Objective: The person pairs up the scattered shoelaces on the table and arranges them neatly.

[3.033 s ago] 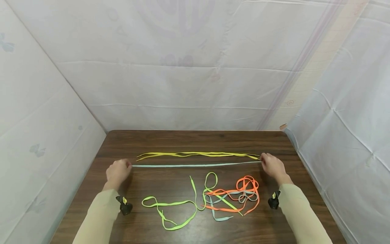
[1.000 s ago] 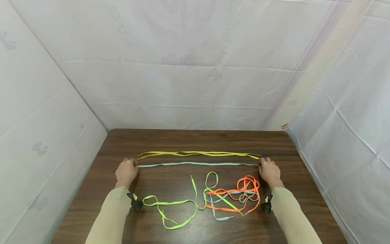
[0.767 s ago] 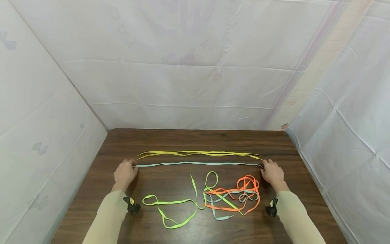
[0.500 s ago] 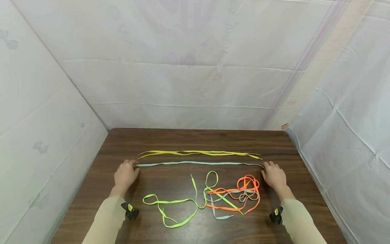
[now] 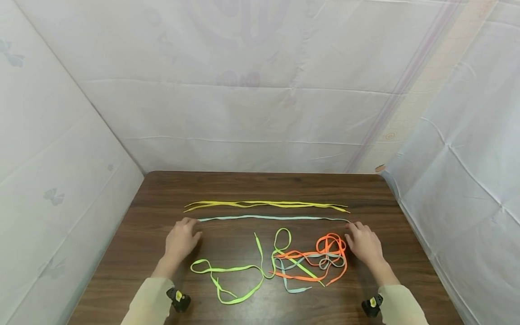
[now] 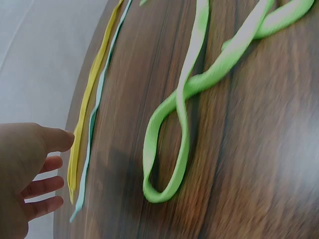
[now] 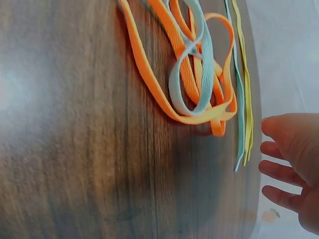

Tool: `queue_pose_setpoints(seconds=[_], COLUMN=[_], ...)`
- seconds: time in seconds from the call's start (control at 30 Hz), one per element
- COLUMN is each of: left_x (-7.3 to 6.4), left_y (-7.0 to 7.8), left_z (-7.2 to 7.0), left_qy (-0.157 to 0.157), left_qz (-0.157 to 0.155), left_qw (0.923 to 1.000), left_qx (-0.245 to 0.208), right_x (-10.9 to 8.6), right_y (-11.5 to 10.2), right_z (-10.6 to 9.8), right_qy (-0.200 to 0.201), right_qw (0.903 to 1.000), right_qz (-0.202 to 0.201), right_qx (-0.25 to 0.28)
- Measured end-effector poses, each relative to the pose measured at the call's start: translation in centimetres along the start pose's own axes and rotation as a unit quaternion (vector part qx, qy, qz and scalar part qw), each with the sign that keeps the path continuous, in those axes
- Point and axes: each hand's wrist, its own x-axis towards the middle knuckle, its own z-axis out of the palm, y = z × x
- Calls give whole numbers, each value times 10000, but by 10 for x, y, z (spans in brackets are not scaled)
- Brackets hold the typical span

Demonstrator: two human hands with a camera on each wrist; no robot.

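Note:
A light blue shoelace (image 5: 260, 217) lies stretched almost straight across the table, left to right. At its left end is my left hand (image 5: 180, 239), its fingers loosely extended; the left wrist view shows nothing held and the lace tip apart from the fingers. My right hand (image 5: 365, 243) hovers by the lace's other end, fingers relaxed, and the right wrist view shows that tip lying free too. Just beyond, yellow shoelaces (image 5: 268, 204) run parallel as a narrow bundle of strands.
Nearer to me, a loose green shoelace (image 5: 229, 270) curls over the table's left and middle. On the right an orange shoelace (image 7: 144, 69) tangles with another light blue one (image 7: 207, 74). The brown wooden table (image 5: 260, 180) meets white cloth walls (image 5: 260, 117) at the back and sides.
Both hands gripped the light blue shoelace's ends, pulled it straight and laid it down. They have since let go; the left hand has shifted right, and both have drawn slightly nearer to me.

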Motion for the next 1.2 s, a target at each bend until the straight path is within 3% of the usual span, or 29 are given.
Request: queue_pose_setpoints(seconds=[0.33, 0.47, 0.73, 1.2], left_x=[-14, -19, -23, -41], left_y=[44, 65, 107, 170], left_z=[11, 15, 27, 42], left_qy=[-13, 3, -49, -456], left_qz=[760, 1196, 2248, 3352], left_qw=[9971, 9928, 9740, 9403], left_qx=[17, -97, -286, -360], right_x=[-8, -11, -13, -15], right_y=[-14, -18, -19, -26], right_z=[0, 1, 7, 3], right_qy=[114, 134, 125, -326], right_qw=[9996, 9992, 9990, 9980], right_qz=[-242, -317, -372, -454], right_qx=[127, 198, 208, 290])
